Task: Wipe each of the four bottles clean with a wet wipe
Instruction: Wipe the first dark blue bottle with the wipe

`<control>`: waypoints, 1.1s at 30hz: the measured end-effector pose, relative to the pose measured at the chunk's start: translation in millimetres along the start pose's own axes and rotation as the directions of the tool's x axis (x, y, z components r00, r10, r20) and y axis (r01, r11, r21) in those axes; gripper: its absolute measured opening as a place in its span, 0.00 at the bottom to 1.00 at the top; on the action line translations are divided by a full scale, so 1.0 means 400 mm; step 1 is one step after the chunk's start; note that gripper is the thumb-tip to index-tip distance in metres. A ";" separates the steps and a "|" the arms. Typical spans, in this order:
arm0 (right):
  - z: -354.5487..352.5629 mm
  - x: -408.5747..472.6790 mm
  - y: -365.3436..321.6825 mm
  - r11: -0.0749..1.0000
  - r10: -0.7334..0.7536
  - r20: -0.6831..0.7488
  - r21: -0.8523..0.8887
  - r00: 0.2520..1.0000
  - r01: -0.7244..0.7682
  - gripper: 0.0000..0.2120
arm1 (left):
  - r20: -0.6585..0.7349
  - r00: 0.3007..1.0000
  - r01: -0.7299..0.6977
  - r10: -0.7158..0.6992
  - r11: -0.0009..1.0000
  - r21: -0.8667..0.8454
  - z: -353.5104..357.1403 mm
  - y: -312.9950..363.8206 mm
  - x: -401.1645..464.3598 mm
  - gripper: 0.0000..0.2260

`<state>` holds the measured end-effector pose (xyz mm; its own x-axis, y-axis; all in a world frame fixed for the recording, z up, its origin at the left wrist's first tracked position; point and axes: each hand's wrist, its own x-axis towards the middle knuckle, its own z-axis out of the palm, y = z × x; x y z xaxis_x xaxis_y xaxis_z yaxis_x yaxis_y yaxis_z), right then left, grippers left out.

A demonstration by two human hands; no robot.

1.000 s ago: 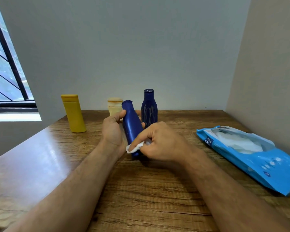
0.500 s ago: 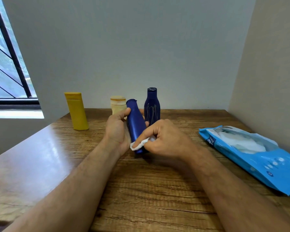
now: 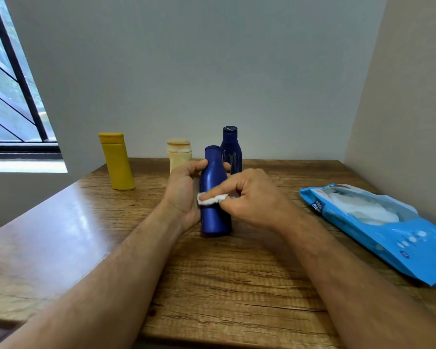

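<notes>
Wood-grain table (image 3: 237, 285) fills a corner of pale walls, a barred window (image 3: 10, 96) at left. The left hand (image 3: 183, 192) grips the blue bottle (image 3: 213, 197) at the table's middle; right hand (image 3: 249, 197) fingers pinch a wet wipe (image 3: 210, 199) against it.

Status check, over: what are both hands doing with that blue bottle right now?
Left hand grips blue bottle, upright. Right hand pinches wet wipe against its front. Three other bottles stand behind, wipe pack to the right. Nothing in the way.
</notes>
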<state>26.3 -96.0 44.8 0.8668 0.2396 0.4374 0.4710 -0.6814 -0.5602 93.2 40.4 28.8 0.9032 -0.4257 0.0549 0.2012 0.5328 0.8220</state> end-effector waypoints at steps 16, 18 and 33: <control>-0.003 0.002 0.008 0.998 -0.013 -0.091 0.062 0.996 0.019 0.16 | 0.036 0.999 -0.030 0.032 0.998 -0.046 0.005 0.004 -0.006 0.13; -0.006 0.003 0.009 0.999 -0.011 -0.215 0.050 0.977 0.023 0.14 | 0.045 0.998 -0.049 0.051 0.998 -0.034 0.004 0.003 -0.006 0.11; -0.006 0.000 0.006 0.994 -0.015 -0.157 0.109 0.987 0.033 0.12 | -0.032 0.996 -0.088 0.088 0.996 -0.023 0.018 0.008 -0.014 0.15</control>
<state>27.0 -99.4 45.1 0.8228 0.1381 0.5513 0.5143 -0.5939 -0.6187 85.9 39.2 35.4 0.9291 -0.3536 0.1084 0.1293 0.5852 0.8005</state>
